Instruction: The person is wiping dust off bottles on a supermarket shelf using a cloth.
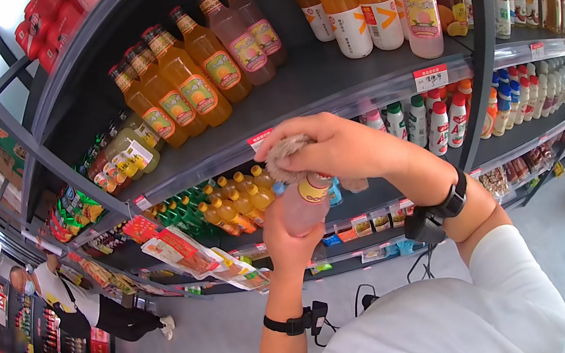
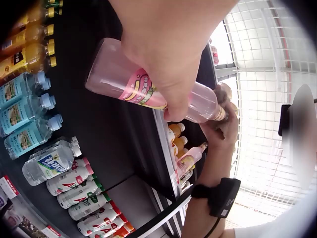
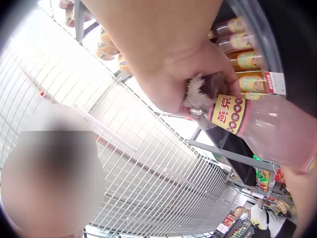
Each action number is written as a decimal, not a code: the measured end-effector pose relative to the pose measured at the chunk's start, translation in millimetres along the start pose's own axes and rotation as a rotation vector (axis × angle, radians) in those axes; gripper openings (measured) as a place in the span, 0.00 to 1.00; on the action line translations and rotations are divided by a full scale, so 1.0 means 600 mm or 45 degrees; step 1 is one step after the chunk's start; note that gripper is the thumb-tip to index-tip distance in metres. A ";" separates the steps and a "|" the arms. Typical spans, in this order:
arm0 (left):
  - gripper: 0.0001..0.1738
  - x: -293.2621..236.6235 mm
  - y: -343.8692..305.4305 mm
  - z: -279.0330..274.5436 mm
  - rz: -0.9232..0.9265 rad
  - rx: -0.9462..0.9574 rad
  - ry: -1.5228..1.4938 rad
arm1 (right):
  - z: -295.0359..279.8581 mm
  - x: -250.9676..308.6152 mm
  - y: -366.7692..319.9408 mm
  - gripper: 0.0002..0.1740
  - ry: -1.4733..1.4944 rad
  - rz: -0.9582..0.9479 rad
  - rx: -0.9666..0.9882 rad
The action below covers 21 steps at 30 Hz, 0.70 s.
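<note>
A pink glass bottle (image 2: 110,69) with a pink and yellow label lies tilted in my left hand (image 2: 163,64), whose fingers curl round its body. At the bottle's neck, my right hand (image 1: 334,145) holds a fuzzy grey-brown cloth (image 1: 289,160) against the glass. In the right wrist view the cloth (image 3: 199,94) bunches under the fingers, over the top of the bottle, just beyond the yellow neck label (image 3: 229,115). The bottle's cap is hidden by the cloth and hand. Both hands are in front of the shelf edge.
On the upper shelf (image 1: 328,93) stand orange glass bottles (image 1: 195,90), white-labelled orange drinks (image 1: 345,14) and another pink bottle (image 1: 416,1). Lower shelves hold green-capped and red-capped bottles (image 1: 440,126). A red leaflet (image 1: 174,248) hangs at the left. Another person (image 1: 84,294) stands in the aisle.
</note>
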<state>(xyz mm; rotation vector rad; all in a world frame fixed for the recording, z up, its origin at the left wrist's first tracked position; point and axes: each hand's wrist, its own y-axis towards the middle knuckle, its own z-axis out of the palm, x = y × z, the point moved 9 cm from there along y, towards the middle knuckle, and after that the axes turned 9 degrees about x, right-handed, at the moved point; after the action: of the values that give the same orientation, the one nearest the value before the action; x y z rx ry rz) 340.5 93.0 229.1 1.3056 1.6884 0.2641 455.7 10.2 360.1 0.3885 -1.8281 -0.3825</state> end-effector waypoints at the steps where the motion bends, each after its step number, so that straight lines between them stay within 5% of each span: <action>1: 0.39 0.000 -0.005 0.004 0.019 -0.009 -0.026 | 0.001 -0.023 -0.004 0.12 0.252 0.158 0.034; 6: 0.41 0.013 -0.021 0.031 -0.276 -0.040 -0.452 | -0.059 -0.059 -0.036 0.27 0.707 -0.163 -0.547; 9: 0.42 -0.004 -0.013 0.031 -0.278 -0.063 -0.417 | 0.007 0.051 -0.073 0.25 -0.911 -0.725 -0.762; 12: 0.42 -0.011 -0.019 0.036 -0.286 -0.044 -0.368 | 0.108 0.011 -0.052 0.29 -1.535 -0.695 -0.349; 16: 0.40 -0.015 -0.032 0.046 -0.288 0.034 -0.607 | 0.087 -0.001 -0.072 0.25 -1.243 -0.927 -0.434; 19: 0.40 -0.001 -0.039 0.069 -0.388 0.196 -0.969 | 0.050 -0.020 -0.078 0.23 -0.638 -0.783 -0.654; 21: 0.38 0.002 -0.040 0.075 -0.456 0.311 -1.076 | 0.035 -0.068 -0.034 0.26 0.180 -0.467 -0.384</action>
<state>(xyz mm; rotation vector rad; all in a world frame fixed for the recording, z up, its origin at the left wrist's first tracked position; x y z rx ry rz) 360.3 67.9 189.2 1.0319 1.1896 -0.6435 448.4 11.9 310.5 0.5262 -1.5296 -0.8506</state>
